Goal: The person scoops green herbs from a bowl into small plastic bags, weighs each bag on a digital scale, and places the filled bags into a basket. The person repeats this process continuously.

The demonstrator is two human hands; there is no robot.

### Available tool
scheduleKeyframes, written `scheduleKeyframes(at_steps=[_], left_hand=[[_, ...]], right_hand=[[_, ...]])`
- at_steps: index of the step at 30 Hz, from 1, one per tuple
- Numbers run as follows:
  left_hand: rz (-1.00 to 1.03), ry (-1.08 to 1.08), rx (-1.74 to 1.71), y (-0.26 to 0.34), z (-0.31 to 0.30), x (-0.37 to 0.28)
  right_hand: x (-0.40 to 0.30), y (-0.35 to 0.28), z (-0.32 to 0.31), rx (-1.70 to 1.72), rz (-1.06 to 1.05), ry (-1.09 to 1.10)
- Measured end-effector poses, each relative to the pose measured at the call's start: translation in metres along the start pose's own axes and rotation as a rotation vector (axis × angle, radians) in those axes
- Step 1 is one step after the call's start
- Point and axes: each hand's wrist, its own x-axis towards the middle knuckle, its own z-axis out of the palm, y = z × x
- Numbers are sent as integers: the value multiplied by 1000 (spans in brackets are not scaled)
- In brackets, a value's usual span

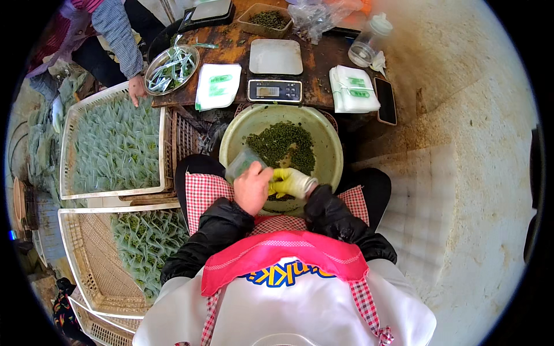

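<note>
Below me a large pale green basin point(332, 142) holds a heap of small green peppercorn-like berries point(288, 140). Over its near left part, my bare left hand point(252, 187) grips a clear plastic bag point(242, 163) with something green inside. My right hand point(291, 181), in a yellow and white glove, meets the left hand at the bag's near end; its fingers are bent, and whether they grip the bag is unclear. Beyond the basin a digital scale point(275, 58) with a bare metal plate stands between two stacks of printed plastic bags point(218, 86) point(355, 88).
Left are a white plastic crate point(65, 151) of filled bags and another crate point(73, 259), partly filled. On the wooden table point(236, 39) are a metal bowl point(197, 58) of packets, a berry tub point(265, 20), a bottle point(368, 41) and a phone point(386, 101). A co-worker's hand point(137, 88) touches the upper crate.
</note>
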Motion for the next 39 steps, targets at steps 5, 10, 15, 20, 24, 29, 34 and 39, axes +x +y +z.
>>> scheduleKeyframes(at_steps=[5,10,15,20,24,29,34,39], left_hand=[[-334,86,-275,-41,12,13],[-508,71,-378,-55,22,15],[-552,142,-371,-58,30,18],[-563,179,-387,-58,26,21],[-517,196,-442,-64,46,13],[-371,226,-506,-105,111,-10],[-550,54,-507,-64,84,5],[-488,-4,-437,-56,94,3]], right_hand=[[59,13,-90,-392,-181,442],[134,14,-113,-1022,47,858],[175,-13,-47,-1151,-21,454],[126,49,17,-1411,-179,-59],[82,70,-7,-1322,-144,-309],[41,38,-36,-127,-174,461],[-3,-28,-16,596,-531,332],[-8,-47,12,754,-599,256]])
